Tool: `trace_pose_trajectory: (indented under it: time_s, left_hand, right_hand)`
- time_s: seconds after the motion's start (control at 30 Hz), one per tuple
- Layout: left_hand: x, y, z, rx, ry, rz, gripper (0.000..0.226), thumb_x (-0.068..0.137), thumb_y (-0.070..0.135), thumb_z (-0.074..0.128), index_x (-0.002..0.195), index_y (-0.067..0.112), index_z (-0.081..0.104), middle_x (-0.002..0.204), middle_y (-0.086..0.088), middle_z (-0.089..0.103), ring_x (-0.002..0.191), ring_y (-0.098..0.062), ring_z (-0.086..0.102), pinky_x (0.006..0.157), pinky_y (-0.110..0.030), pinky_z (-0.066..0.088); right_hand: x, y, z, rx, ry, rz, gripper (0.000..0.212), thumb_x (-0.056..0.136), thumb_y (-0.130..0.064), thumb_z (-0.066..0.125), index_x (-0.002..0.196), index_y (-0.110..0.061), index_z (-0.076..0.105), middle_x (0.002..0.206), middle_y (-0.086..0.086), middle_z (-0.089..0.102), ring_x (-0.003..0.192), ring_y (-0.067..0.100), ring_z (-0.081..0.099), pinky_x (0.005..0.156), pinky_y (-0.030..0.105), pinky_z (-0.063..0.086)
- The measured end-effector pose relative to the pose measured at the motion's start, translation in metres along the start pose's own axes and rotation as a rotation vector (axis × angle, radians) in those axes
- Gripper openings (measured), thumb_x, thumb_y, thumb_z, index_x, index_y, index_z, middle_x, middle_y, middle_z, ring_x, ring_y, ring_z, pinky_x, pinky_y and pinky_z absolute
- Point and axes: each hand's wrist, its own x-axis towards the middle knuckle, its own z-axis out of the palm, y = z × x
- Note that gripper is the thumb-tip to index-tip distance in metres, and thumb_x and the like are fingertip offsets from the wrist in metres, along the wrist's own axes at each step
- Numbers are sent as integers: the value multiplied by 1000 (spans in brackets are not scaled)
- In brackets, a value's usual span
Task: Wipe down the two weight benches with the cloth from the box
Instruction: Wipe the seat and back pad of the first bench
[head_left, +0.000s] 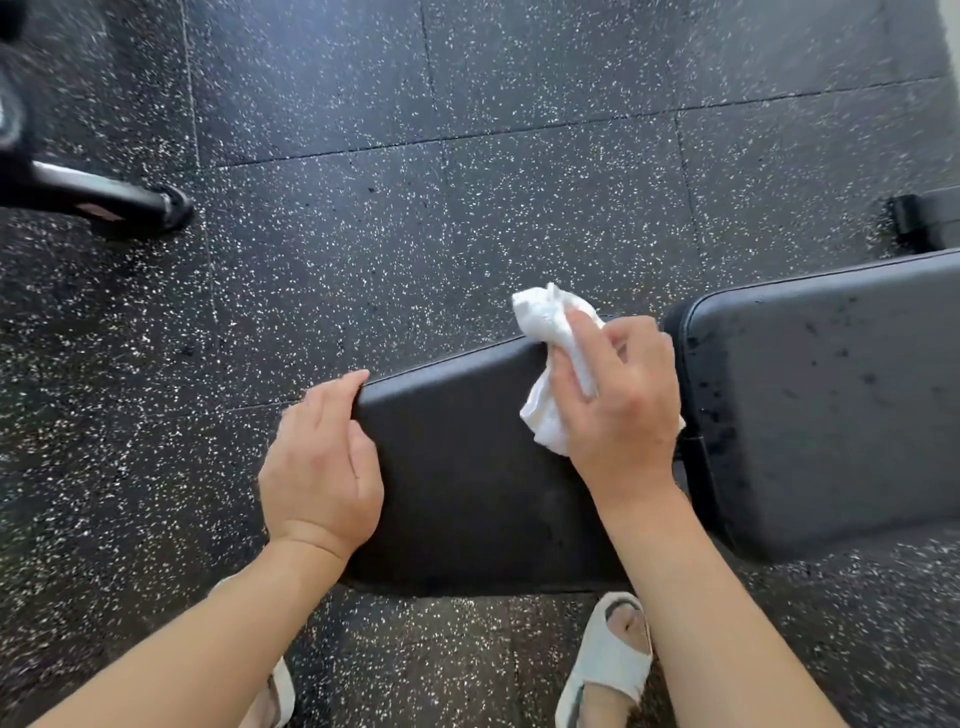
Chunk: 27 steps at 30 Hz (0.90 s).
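A black padded weight bench lies in front of me. Its seat pad (467, 478) is in the middle and its longer back pad (831, 395) runs off to the right. My right hand (618, 400) holds a crumpled white cloth (545, 332) against the far right corner of the seat pad, near the gap between the pads. My left hand (322, 462) rests on the seat pad's left end, with fingers curled over its edge. The second bench and the box are out of view.
Dark speckled rubber floor tiles (415, 208) surround the bench. A black metal equipment foot (130, 202) juts in at the upper left. Another black frame part (919, 218) sits at the right edge. My feet in white sandals (608, 660) stand just before the seat pad.
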Motion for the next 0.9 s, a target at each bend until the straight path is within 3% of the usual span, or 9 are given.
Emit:
trace_pose_trajectory:
  time_s: [0.4,0.53,0.73,0.9]
  left_hand:
    - [0,1,-1,-3,-47,-4,57,94,27,31,147,26,53,137,3,60,111,-28,55,84,-47,48]
    - [-2,2,-4,-6,-63,-1,56,95,28,30,147,28,50,134,1,57,112,-29,53,85,-50,47]
    - [-1,2,0,12,-31,-12,58,95,30,28,149,28,49,140,-1,56,117,-33,51,89,-53,45]
    - [-1,-2,3,8,-1,-8,56,95,31,28,148,31,49,137,2,56,116,-29,50,88,-51,45]
  right_hand:
    - [-81,-107,21,-3,-98,-79,33,96,-23,68,128,-20,73,99,7,62,81,28,53,65,41,42]
    - [-110,-92,-2,-44,-90,-28,34,98,-23,67,132,-20,70,102,7,62,84,28,56,67,43,48]
    - [-104,-21,-32,-127,108,216,27,101,-22,70,127,-14,73,99,12,60,80,29,52,69,45,50]
    - [-59,-64,9,-112,110,224,29,98,-26,67,126,-20,73,100,8,60,83,29,52,68,41,43]
